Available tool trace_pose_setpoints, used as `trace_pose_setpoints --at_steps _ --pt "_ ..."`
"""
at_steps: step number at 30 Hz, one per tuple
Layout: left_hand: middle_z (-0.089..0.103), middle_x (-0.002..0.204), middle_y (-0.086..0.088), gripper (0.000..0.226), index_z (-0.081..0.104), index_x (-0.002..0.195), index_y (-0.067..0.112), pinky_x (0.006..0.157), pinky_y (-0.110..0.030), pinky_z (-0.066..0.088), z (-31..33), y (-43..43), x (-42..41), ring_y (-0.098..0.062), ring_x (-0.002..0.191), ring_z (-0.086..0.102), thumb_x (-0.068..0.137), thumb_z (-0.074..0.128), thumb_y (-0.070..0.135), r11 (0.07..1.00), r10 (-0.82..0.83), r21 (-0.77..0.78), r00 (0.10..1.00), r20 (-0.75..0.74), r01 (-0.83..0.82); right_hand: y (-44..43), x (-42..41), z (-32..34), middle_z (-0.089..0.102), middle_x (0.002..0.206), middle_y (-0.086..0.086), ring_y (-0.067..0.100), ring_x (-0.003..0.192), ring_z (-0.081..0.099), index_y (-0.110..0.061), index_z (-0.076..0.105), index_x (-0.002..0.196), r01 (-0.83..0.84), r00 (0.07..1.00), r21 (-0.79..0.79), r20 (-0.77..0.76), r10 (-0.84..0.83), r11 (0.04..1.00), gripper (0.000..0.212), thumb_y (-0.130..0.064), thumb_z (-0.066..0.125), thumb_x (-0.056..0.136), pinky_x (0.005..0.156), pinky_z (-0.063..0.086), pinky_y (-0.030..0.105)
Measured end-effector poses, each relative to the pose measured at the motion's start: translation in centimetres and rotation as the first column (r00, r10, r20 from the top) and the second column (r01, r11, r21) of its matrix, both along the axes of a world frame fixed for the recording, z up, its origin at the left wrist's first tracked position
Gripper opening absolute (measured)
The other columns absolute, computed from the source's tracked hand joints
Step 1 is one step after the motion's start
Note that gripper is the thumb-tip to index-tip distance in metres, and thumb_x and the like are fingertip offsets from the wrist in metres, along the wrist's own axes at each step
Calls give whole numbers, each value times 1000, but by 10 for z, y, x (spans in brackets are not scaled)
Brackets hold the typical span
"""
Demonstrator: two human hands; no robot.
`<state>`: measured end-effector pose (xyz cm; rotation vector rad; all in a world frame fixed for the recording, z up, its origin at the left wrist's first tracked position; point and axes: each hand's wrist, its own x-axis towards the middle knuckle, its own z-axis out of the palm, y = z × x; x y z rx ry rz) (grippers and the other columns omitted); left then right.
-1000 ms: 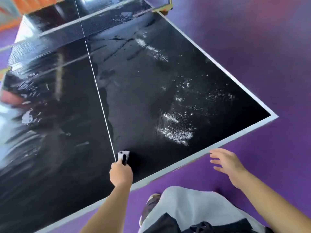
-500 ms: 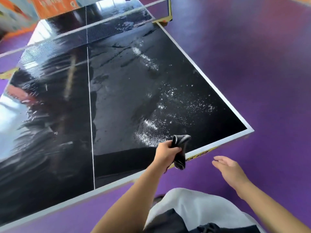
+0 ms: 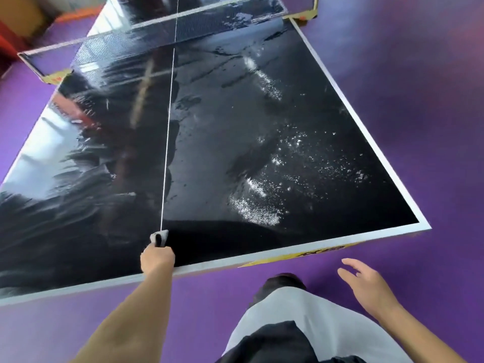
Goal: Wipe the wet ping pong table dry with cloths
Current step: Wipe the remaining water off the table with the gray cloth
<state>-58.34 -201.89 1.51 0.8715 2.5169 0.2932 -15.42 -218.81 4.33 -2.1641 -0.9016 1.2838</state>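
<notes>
The black ping pong table (image 3: 217, 142) fills the view, with a white centre line and white edges. Water droplets (image 3: 262, 208) glisten on its right half, and a darker wiped strip runs along the near edge. My left hand (image 3: 157, 259) grips a small grey cloth (image 3: 159, 238) and presses it on the table at the near end of the centre line. Off the table to the right, my right hand (image 3: 366, 286) hovers over the floor with relaxed fingers and holds nothing.
The net (image 3: 146, 39) spans the far end of this half. Purple floor (image 3: 419, 87) surrounds the table. My leg in grey shorts (image 3: 301, 318) and a dark shoe stand just before the near edge. A yellow label (image 3: 301, 255) marks the table's front side.
My left hand has swept the cloth from the right part of the near edge back left to the centre line. The view has shifted too. My right hand stays hovering, empty.
</notes>
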Motion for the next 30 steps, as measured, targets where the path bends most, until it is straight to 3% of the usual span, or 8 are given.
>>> trace_pose_setpoints --at_steps 3,10,15,19,23,24,27,30 --pt "54 115 -20 49 58 137 20 89 -46 50 -18 -3 47 -43 101 60 91 46 8 995 -43 87 999 19 41 17 5 0 51 147 2 23 138 44 -17 55 140 -32 997 3 67 32 999 46 -25 64 96 111 37 40" --pt "46 96 -4 41 58 137 17 76 -33 44 -29 26 201 -28 90 58 97 56 20 886 -449 194 883 136 421 50 28 12 49 149 3 22 139 43 -16 51 142 -15 992 -103 127 28 995 48 -26 62 97 111 36 40" --pt "53 102 -10 39 62 132 19 83 -39 47 -31 17 308 -31 95 57 94 56 17 656 -753 243 602 265 714 69 36 8 52 143 1 20 137 43 -20 55 139 56 989 -142 146 -35 988 42 -28 60 98 108 37 37" --pt "57 94 -11 39 72 119 25 81 -40 52 -14 11 351 -33 89 64 90 48 18 534 -780 228 371 504 814 77 39 5 54 142 2 20 134 46 -22 54 139 33 990 -168 144 -9 985 42 -27 60 98 105 39 35" --pt "54 79 3 22 77 99 28 75 -31 49 14 29 314 -19 80 61 90 59 21 705 -693 306 529 491 640 103 55 10 58 126 3 9 83 60 -23 57 132 46 990 -112 135 -31 993 32 -24 56 100 73 43 15" --pt "55 79 4 18 76 91 29 73 -32 50 19 38 296 -16 77 61 89 60 23 744 -662 317 588 465 588 112 59 10 56 129 2 8 81 59 -24 55 135 31 991 -92 133 -18 995 34 -24 55 101 74 44 16" --pt "62 73 -3 16 69 73 26 59 -37 53 22 62 232 -17 60 63 86 59 25 863 -490 318 801 343 392 136 69 0 45 151 0 21 130 50 -25 48 145 -147 966 -98 201 164 984 46 -31 56 100 106 44 40" --pt "59 64 -5 15 65 77 17 53 -33 40 17 51 172 -26 60 58 89 57 15 942 -253 263 956 147 208 148 82 -7 33 160 0 24 145 33 -30 42 149 -379 885 -179 216 412 908 52 -39 54 99 116 35 49"
